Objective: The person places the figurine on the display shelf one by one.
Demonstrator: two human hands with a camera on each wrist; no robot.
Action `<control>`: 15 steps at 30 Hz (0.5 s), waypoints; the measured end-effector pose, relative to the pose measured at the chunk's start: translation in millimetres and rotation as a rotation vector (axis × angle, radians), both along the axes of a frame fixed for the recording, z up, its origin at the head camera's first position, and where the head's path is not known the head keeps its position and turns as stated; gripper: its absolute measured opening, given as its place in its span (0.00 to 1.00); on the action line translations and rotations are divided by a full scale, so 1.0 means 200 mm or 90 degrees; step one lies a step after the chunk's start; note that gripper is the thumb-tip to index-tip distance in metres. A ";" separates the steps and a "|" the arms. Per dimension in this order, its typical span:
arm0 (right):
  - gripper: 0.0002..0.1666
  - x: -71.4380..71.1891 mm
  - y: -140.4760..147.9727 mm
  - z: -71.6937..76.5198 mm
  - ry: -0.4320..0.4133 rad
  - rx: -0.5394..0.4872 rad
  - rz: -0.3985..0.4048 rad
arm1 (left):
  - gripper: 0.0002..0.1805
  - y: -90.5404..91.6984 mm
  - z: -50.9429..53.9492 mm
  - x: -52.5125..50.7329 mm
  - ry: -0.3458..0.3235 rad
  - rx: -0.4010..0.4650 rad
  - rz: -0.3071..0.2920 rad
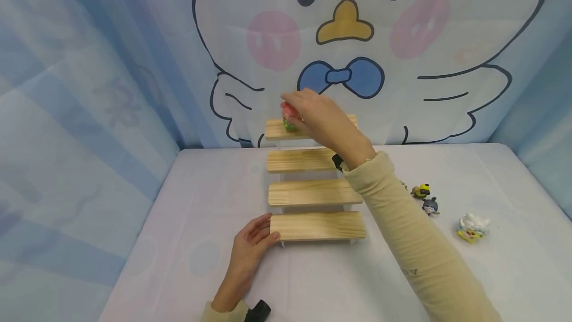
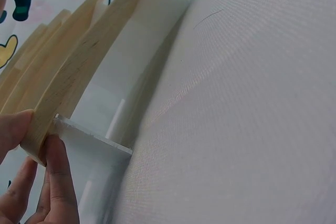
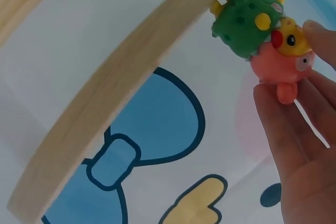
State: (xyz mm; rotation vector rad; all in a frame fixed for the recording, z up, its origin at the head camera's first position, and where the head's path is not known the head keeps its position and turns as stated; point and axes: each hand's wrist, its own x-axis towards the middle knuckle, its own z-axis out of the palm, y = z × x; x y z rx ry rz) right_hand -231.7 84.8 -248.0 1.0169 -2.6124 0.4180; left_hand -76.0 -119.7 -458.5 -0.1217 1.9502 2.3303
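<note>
A small toy figurine (image 3: 247,22), with a green spotted body and a pink and yellow head, is at the left part of the top wooden shelf (image 1: 273,130). My right hand (image 1: 319,118) pinches it by the head from above. In the right wrist view its green base is at the board's edge; whether it bears on the wood I cannot tell. Down at the left end of the lowest board (image 1: 318,226), my left hand (image 1: 251,247) grips the wood, thumb on top and fingers beneath, as the left wrist view (image 2: 39,145) shows.
The stepped rack has several pale boards on white supports (image 2: 92,140). Right of it on the white tabletop lie a yellow and black figurine (image 1: 421,191), a dark-haired one (image 1: 430,206) and a white and yellow one (image 1: 472,227). A printed cartoon curtain (image 1: 344,24) hangs behind.
</note>
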 end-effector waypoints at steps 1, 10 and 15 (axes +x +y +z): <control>0.24 0.00 0.00 0.00 -0.003 -0.001 -0.001 | 0.31 0.00 0.00 0.00 -0.001 0.001 0.000; 0.21 -0.01 -0.01 -0.02 -0.006 -0.015 0.012 | 0.32 0.00 0.00 0.01 -0.001 0.002 -0.002; 0.21 -0.02 -0.01 -0.01 -0.016 -0.011 0.011 | 0.31 0.00 0.00 0.01 0.000 0.004 0.001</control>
